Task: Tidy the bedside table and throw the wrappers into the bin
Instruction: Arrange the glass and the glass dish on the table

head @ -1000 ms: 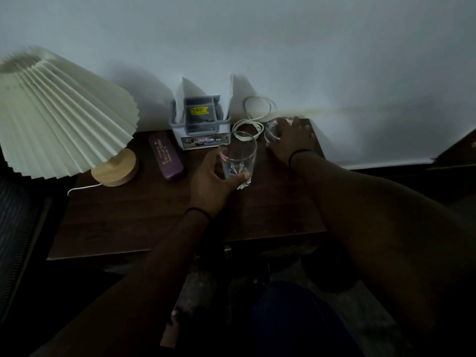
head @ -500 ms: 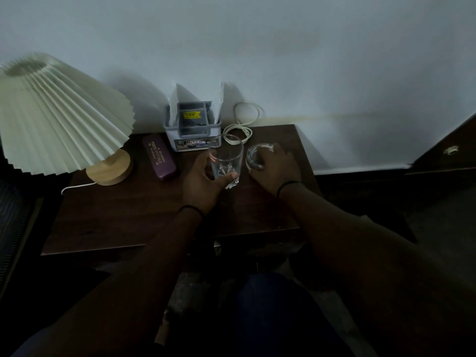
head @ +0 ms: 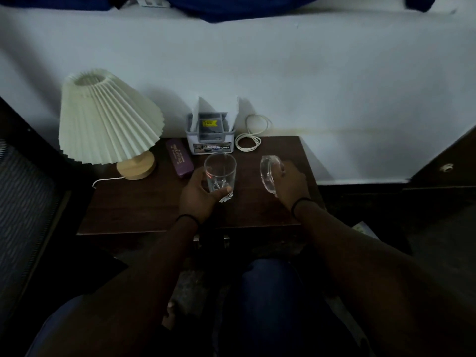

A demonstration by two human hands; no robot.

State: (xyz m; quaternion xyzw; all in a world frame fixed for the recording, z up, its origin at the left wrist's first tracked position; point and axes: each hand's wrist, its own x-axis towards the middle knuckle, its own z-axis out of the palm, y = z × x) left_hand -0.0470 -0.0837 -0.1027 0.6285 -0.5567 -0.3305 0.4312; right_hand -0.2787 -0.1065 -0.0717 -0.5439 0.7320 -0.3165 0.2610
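Note:
A clear drinking glass (head: pixel 220 173) stands upright near the middle of the dark wooden bedside table (head: pixel 144 210), and my left hand (head: pixel 197 194) is wrapped around its lower part. My right hand (head: pixel 289 181) holds a second clear glass object (head: pixel 268 175), tilted on its side above the table's right part. No wrapper or bin is visible in this dim view.
A pleated cream lamp (head: pixel 108 119) on a wooden base stands at the table's left. A purple case (head: pixel 179 158), a grey box of items (head: pixel 210 136) and a coiled white cable (head: pixel 248 143) lie along the back by the wall. Dark furniture flanks both sides.
My right hand has lifted the second glass object off the table's back right and tilted it. My left hand stays on the upright glass. The camera has pulled back and up.

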